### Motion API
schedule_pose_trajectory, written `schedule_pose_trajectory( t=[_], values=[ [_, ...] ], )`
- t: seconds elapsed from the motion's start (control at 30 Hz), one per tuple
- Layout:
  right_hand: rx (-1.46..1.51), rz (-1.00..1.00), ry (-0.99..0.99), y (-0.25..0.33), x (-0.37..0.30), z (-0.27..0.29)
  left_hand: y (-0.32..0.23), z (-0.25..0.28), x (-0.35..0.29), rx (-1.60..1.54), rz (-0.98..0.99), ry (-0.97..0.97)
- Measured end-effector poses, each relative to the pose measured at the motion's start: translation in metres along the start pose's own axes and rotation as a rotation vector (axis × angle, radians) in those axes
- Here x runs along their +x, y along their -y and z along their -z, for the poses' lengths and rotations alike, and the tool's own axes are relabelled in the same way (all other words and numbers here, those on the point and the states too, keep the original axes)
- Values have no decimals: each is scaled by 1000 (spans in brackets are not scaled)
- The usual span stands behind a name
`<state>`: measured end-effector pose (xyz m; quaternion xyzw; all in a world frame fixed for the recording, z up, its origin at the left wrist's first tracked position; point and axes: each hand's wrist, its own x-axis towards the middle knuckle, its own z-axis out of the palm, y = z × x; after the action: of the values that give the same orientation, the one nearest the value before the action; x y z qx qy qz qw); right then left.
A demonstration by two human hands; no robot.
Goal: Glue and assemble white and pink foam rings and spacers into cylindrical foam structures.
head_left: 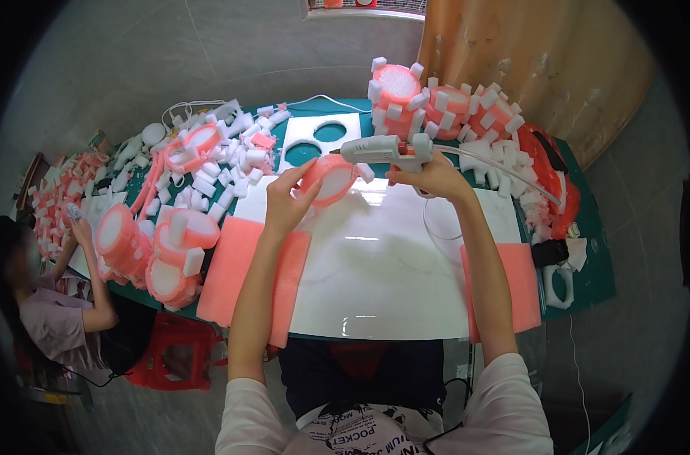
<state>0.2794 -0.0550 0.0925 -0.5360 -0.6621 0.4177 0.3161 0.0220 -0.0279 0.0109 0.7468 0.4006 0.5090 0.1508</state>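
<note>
My left hand [287, 199] grips a round foam piece [336, 186] with a white face and a pink rim, holding it up over the glossy white board [383, 280]. A small white foam block [366, 173] sticks out from the piece's right side. In my right hand [438, 180] is a white glue gun [383, 149], its nozzle pointing left at the top of the pink rim. Whether the nozzle touches the rim, I cannot tell. The fingers of my right hand are wrapped round the gun's handle.
Loose white foam blocks [208, 182] lie in a heap at the left. Finished-looking pink-and-white foam rounds [178, 250] stand nearer, others [398, 83] at the back right. Pink foam sheets [235, 265] flank the board. A co-worker [61, 318] sits at far left by a red stool [174, 353].
</note>
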Motion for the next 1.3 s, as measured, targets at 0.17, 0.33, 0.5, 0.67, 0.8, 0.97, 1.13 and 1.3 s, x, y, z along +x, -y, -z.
schedule_pose_trajectory(
  t=[0.17, 0.33, 0.5, 0.67, 0.8, 0.97, 1.13, 1.3],
  values=[
    [-48, 2, -35, -11, 6, -7, -2, -1, 1, -33, 16, 26],
    [-42, -11, -8, -8, 8, -10, 1, 0, 0, -30, 18, 24],
    [-22, 32, -33, -23, 14, -13, 1, -1, 0, -34, 14, 18],
    [-10, 39, -45, -23, 14, -15, 0, -1, 1, -26, 10, 19],
    [-21, 19, -20, -19, 13, -13, 3, -1, 0, -28, 14, 18],
    [-84, -2, -12, -11, 9, -10, 4, -1, 0, -21, 18, -18],
    [-99, -8, -12, -16, 9, -6, 3, -3, 0, -27, 28, -20],
    [-97, -91, 40, -8, 7, -3, 4, -2, 0, -51, 60, -59]
  ],
)
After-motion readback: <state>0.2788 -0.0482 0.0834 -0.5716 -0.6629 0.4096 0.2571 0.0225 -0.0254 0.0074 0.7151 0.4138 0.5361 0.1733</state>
